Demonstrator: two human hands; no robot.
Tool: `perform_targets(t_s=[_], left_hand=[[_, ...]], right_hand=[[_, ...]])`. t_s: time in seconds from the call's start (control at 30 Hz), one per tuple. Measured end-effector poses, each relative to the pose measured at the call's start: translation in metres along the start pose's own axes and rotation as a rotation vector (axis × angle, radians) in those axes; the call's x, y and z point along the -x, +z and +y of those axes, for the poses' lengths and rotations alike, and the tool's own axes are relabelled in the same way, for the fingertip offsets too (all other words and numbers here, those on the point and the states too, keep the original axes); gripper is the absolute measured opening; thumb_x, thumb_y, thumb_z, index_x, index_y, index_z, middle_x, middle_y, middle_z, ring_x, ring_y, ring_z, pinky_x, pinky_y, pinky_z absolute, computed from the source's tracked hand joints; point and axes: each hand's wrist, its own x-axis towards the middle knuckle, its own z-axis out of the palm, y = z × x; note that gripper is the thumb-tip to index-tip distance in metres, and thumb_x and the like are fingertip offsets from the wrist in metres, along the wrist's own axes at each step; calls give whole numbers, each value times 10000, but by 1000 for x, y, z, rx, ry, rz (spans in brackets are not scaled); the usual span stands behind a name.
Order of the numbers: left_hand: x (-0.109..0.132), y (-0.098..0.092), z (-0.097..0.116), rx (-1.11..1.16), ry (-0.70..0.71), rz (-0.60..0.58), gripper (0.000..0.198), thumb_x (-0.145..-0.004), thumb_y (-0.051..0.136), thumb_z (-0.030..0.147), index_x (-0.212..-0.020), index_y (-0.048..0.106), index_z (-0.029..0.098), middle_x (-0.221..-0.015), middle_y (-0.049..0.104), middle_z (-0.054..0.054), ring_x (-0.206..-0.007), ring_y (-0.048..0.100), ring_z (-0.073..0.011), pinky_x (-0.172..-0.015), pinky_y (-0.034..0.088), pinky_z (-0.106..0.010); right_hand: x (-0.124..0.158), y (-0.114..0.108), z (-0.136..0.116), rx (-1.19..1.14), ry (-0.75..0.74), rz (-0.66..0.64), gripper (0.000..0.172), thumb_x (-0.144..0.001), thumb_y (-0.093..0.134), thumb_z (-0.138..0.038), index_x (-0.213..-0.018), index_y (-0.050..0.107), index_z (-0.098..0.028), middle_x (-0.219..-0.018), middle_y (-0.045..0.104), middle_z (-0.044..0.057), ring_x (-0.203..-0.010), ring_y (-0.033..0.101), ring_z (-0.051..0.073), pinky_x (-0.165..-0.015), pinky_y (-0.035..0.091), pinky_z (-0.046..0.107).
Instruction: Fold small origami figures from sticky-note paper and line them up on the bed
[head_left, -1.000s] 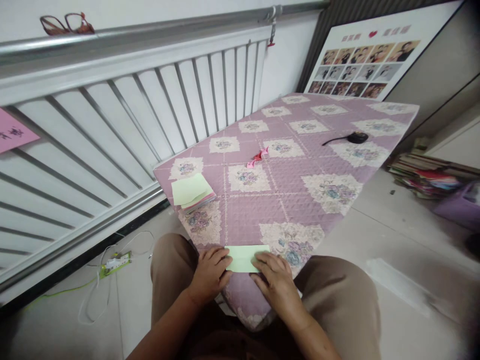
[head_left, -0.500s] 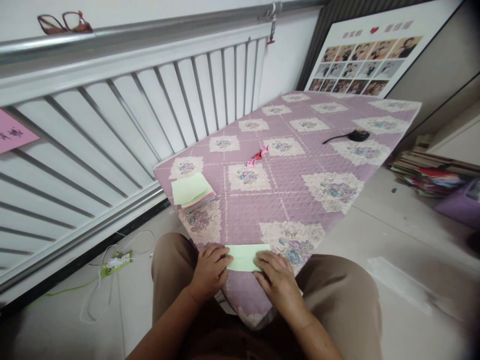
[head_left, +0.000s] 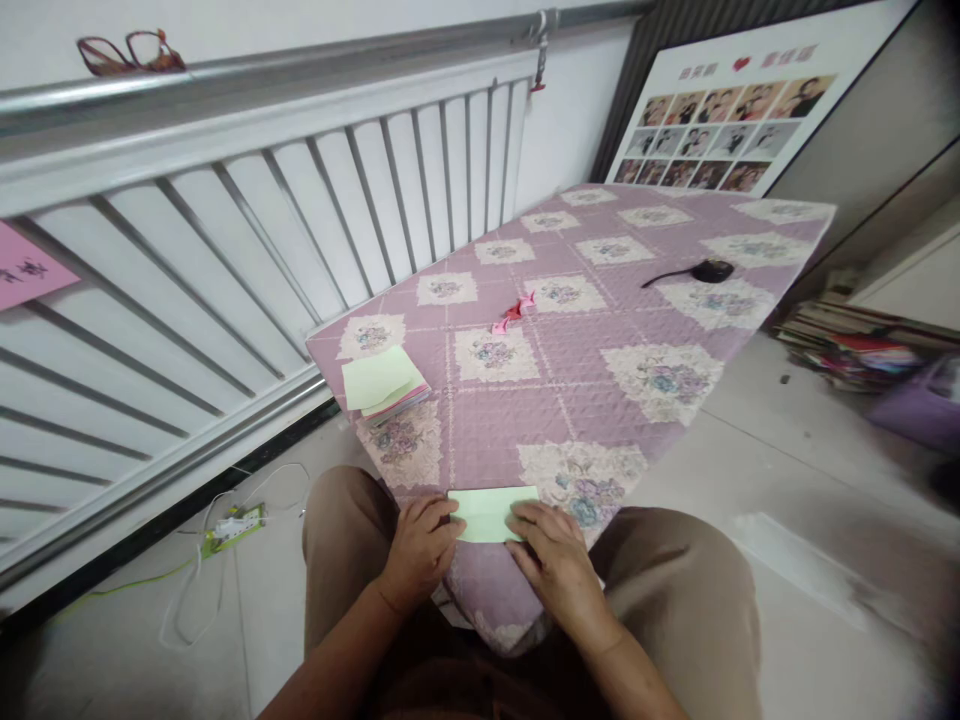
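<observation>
A folded pale green paper (head_left: 487, 510) lies at the near corner of the purple floral quilted table (head_left: 570, 340). My left hand (head_left: 420, 550) presses on its left end with fingers curled. At its right end my right hand (head_left: 551, 560) holds the paper down with fingers pressed together. Both hands grip the same sheet against the cloth.
A stack of coloured paper squares (head_left: 384, 383), green on top, sits at the table's left corner. A small pink and red folded piece (head_left: 514, 313) lies mid-table, a black object (head_left: 701, 271) farther right. White radiator bars (head_left: 225, 250) run along the left; books (head_left: 847, 350) pile on the floor at right.
Almost nothing differs; both hands stay on the green paper, with only a slight shift of the view and fingers.
</observation>
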Motion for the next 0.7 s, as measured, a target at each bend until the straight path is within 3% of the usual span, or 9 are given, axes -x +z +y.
perform_targets(t_s=[0.3, 0.57, 0.7], left_hand=[[0, -4, 12, -31, 144, 21, 188, -892, 470, 199, -931, 654, 216, -1049, 667, -41, -1082, 518, -218, -939, 391, -395], [-2, -1, 24, 8, 157, 16, 186, -906, 451, 212, -908, 637, 202, -994, 678, -37, -1000, 551, -206, -880, 413, -373], [-3, -1, 23, 41, 148, 28, 196, -891, 428, 146, -901, 619, 193, -996, 678, -41, -1001, 554, -194, -879, 422, -368]], right_hand=[[2, -1, 1, -16, -18, 7, 177, -858, 564, -202, -1022, 626, -232, -1143, 638, 71, -1160, 520, 258, -988, 352, 476], [0, -9, -14, -105, -45, -24, 149, -821, 651, -288, -970, 648, -287, -1090, 669, 20, -1121, 548, 245, -1030, 251, 498], [1, -7, -15, -121, -45, -27, 141, -830, 640, -273, -970, 646, -289, -1043, 676, 14, -1070, 572, 228, -1023, 268, 486]])
